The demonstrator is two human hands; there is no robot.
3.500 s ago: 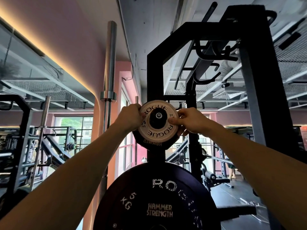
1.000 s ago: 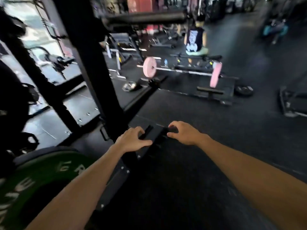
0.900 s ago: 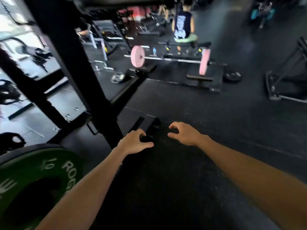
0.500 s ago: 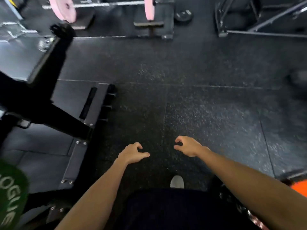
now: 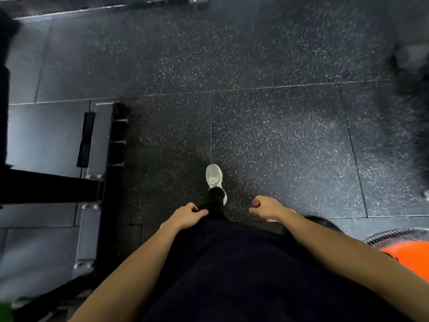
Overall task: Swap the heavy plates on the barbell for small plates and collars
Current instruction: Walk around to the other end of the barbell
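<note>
Hands point(image 5: 188, 217) point(image 5: 267, 209) empty over floor point(image 5: 267, 126)

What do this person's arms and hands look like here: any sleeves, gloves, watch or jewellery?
Both forearms are bare up to the frame edge, with no sleeves in view. The left hand and right hand show no gloves, rings, watch or straps. Motion blur hides finer detail.

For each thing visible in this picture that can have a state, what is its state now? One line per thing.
Left hand: empty, fingers loosely curled, in front of the body.
Right hand: empty, fingers curled, holding nothing.
White shoe: forward on the rubber floor, mid-step by the look of it.
Rack base: flat on the floor, bolted plates visible.
Orange plate: only partly in view at the right edge; its position cannot be told.
</note>
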